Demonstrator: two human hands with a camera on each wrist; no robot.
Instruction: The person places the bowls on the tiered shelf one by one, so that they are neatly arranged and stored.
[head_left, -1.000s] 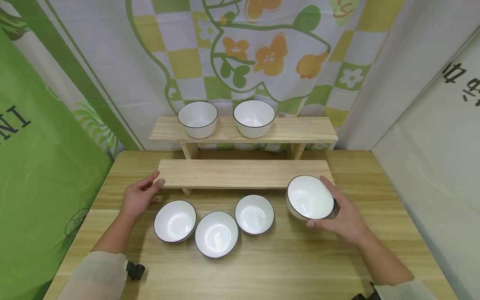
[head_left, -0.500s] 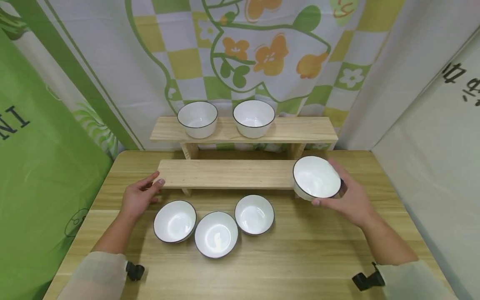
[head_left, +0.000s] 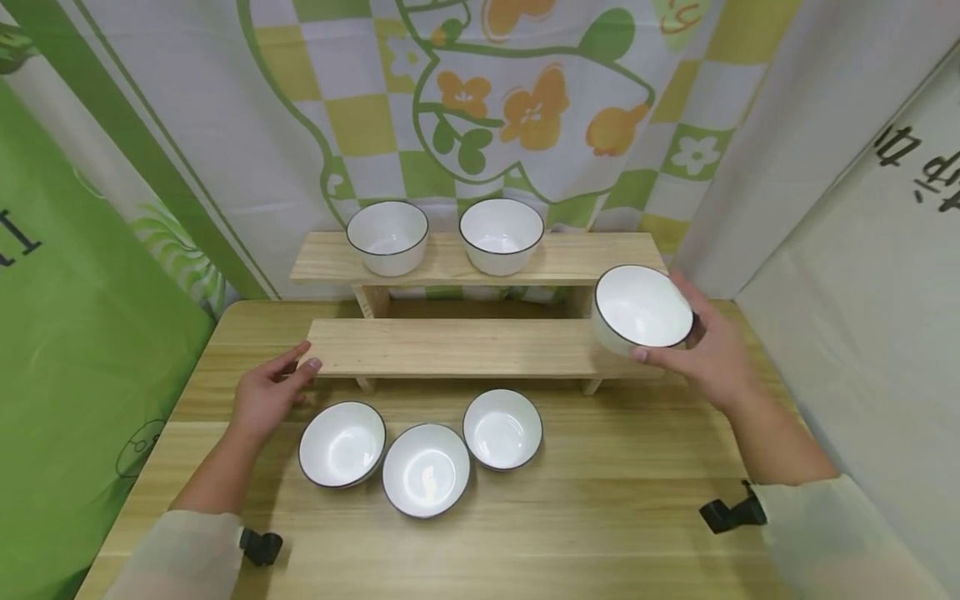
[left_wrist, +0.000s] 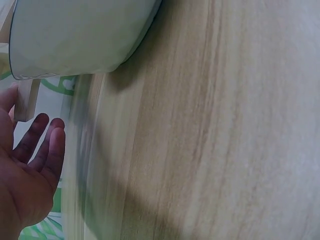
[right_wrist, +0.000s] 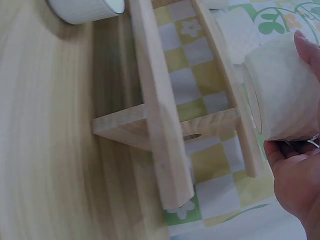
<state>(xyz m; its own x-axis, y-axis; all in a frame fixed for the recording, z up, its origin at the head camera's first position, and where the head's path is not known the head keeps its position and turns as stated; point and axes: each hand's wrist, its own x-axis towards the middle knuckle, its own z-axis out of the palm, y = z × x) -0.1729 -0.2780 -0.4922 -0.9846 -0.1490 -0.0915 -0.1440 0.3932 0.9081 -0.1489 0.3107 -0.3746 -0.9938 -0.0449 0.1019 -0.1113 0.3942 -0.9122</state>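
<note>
My right hand [head_left: 708, 354] grips a white bowl [head_left: 643, 307] with a dark rim, thumb at the near side and fingers round the far right side. The bowl hangs tilted in the air by the right ends of both tiers of a wooden two-tier rack [head_left: 450, 346]. In the right wrist view the held bowl [right_wrist: 285, 90] shows from outside, apart from the rack. My left hand [head_left: 266, 396] touches the left end of the lower tier with thumb and index finger; its other fingers [left_wrist: 37, 135] are loose. Two like bowls, left [head_left: 387, 239] and right [head_left: 501, 237], stand on the upper tier.
On the table [head_left: 600, 500] in front of the rack stand three more white bowls: left [head_left: 342, 444], middle [head_left: 426, 471] and right [head_left: 502, 429]. A patterned curtain [head_left: 525, 100] hangs close behind the rack. Green cloth [head_left: 75, 292] borders the left side and pale cloth [head_left: 885, 333] the right.
My right hand has lifted the bowl up and away, from the lower tier's front edge to the upper tier's right end. My left hand stays at the lower tier. The head view has shifted slightly.
</note>
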